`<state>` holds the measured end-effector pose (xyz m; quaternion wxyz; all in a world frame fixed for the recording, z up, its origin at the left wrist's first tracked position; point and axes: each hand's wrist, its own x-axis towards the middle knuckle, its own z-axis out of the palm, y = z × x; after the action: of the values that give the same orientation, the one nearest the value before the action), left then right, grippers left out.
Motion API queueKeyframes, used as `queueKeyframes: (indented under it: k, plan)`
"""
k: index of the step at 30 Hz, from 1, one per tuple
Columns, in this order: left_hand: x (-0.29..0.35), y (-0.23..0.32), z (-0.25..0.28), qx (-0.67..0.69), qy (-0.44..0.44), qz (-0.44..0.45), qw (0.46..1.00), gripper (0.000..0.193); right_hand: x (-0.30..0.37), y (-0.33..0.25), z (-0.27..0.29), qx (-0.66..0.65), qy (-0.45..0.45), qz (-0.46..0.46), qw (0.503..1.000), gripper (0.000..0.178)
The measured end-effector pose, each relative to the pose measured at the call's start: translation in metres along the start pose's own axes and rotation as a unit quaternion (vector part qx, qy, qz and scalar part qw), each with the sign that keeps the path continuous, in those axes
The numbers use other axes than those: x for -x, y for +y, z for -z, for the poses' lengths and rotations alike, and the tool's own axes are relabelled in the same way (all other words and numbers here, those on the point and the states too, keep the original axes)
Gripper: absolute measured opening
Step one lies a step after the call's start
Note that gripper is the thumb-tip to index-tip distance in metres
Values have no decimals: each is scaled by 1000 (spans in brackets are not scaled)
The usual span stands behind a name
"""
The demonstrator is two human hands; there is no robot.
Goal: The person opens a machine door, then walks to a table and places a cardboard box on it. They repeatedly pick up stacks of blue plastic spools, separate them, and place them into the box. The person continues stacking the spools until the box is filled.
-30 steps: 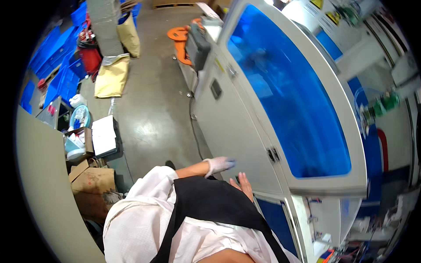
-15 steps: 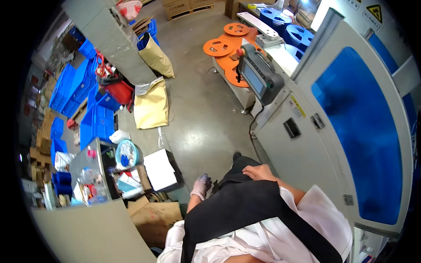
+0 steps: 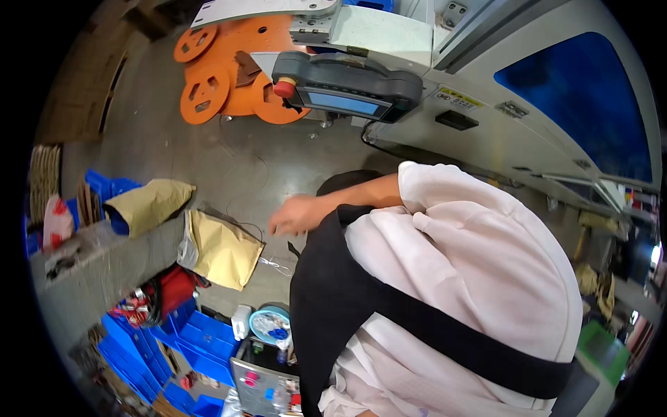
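Note:
My bare right hand [image 3: 297, 215] hangs over the grey floor in front of my black apron [image 3: 319, 285]. Its fingers are loosely bent and slightly blurred, and I see nothing in them. My left hand is out of the picture, hidden beyond my body. Nearest to the right hand on the floor is a yellow sack [image 3: 222, 250] with a white cord at its end. Ahead, a dark handheld control panel [image 3: 347, 87] with a red button and a lit screen is mounted on the white machine [image 3: 410, 132].
An orange cart [image 3: 243, 48] carrying orange reels [image 3: 206, 95] stands at the far left. A concrete pillar [image 3: 104, 271], a second yellow sack [image 3: 153, 205], blue crates [image 3: 201, 340] and a light-blue basin [image 3: 269, 323] are to my left. A cable [image 3: 379, 144] hangs below the panel.
My view has swung to the right and my body has turned. My right hand has come away from my apron and now hangs free. My gloved left hand has gone out of view.

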<state>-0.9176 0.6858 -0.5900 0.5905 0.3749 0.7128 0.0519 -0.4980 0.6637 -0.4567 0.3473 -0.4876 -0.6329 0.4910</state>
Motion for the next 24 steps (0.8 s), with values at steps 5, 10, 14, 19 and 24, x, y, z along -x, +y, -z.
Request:
queueKeyframes:
  k: [5, 10, 14, 19, 24]
  plan:
    - [-90, 67, 88, -30, -18, 4, 999, 30, -63, 20, -23, -166, -92, -56, 980, 40]
    - [-187, 113, 156, -64, -77, 17, 995, 28, -141, 35, -34, -179, -78, -102, 975, 44]
    - [-276, 153, 204, -47, -111, 22, 992, 26, -201, 42, -38, -153, -82, -89, 981, 47]
    - [-385, 221, 261, 82, -115, -17, 990, 24, -206, 27, -3, -53, -111, -30, 992, 50]
    - [-407, 334, 204, -117, -68, -112, 984, 13, -223, -39, 47, -192, 47, -261, 945, 49]
